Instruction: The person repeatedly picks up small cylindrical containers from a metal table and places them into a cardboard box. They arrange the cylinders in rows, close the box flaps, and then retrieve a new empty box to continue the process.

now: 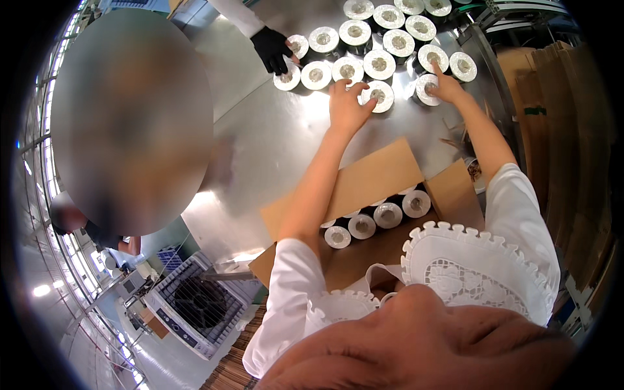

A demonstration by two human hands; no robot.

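Observation:
Several short black cylinders with round white, silvery tops stand upright in loose rows on a metal table [260, 136]. My left hand [348, 112] reaches over the near row with its fingers apart. Its thumb touches one white-topped cylinder [383, 97], and its fingertips lie by another cylinder [348, 67]. To the right, my right hand [450, 89] has its thumb on one cylinder [426, 96] and its forefinger stretched onto the cylinder [429, 54] behind. Below my forearms, an open cardboard box [377, 174] holds a row of similar cylinders [388, 216] along its far wall.
A co-worker's black-gloved hand [270, 49] touches the cylinders at the left end. Flat cardboard [559, 123] stacks up beyond the table's right edge. A small container [479, 175] sits by the box's right flap. A large grey machine [195, 305] stands at lower left.

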